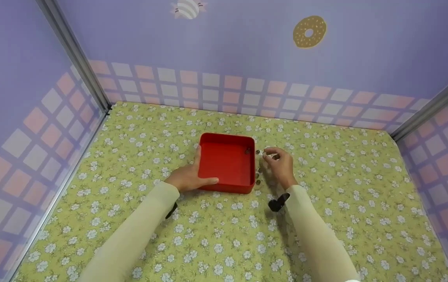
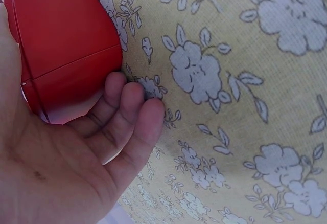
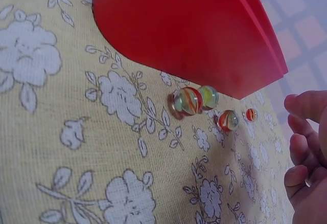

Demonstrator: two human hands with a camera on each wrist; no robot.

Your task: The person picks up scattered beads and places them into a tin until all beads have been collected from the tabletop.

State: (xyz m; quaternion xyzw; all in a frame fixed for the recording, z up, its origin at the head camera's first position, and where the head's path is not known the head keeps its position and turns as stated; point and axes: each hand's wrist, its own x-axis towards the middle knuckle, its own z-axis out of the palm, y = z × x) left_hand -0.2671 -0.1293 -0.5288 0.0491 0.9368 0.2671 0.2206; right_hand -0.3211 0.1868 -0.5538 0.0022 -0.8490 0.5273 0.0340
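A square red box with an open top stands on the cloth. My left hand grips its near left corner, with the thumb over the front rim and a finger along the left side. In the left wrist view, three fingers curve beside the box's lower edge. Just right of the box, several glass marbles with coloured swirls lie on the cloth. Near the farthest marble hovers my right hand, fingers loosely bent, with nothing seen between them. A few small marbles sit inside the box's far right corner.
A yellow-green flowered cloth covers the table. Purple walls with pink and white squares enclose the back and both sides, with grey metal posts at the corners. A black strap piece sits at the right wrist.
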